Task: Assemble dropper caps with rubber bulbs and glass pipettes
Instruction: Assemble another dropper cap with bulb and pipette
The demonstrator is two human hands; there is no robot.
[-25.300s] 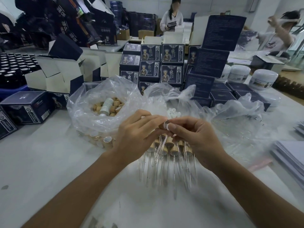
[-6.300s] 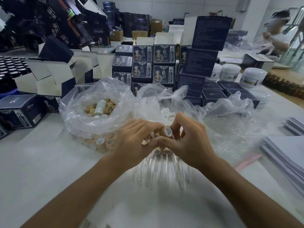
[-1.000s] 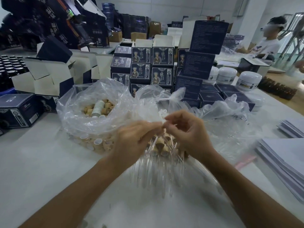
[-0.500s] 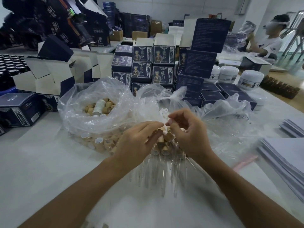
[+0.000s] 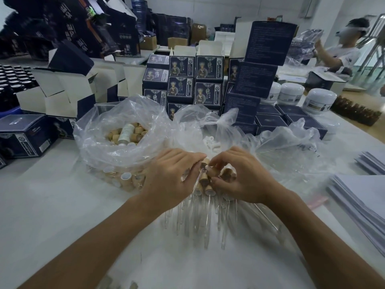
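My left hand and my right hand meet fingertip to fingertip over the table's middle. Between them they pinch one tan wooden-look dropper cap. A thin glass pipette slants down-left from it under my left fingers. Just below the hands lies a pile of assembled droppers, caps toward the bags and glass tips toward me. An open clear bag at the left holds loose tan caps. White rubber bulbs lie in the middle bag behind my hands.
Dark blue product boxes are stacked behind the bags, with open cartons at the left. White jars stand at the back right. Stacks of paper sheets lie at the right edge. A person works at the far right.
Both hands have sunk slightly toward the pile of droppers, staying together. The cap and pipette remain pinched between the fingertips.
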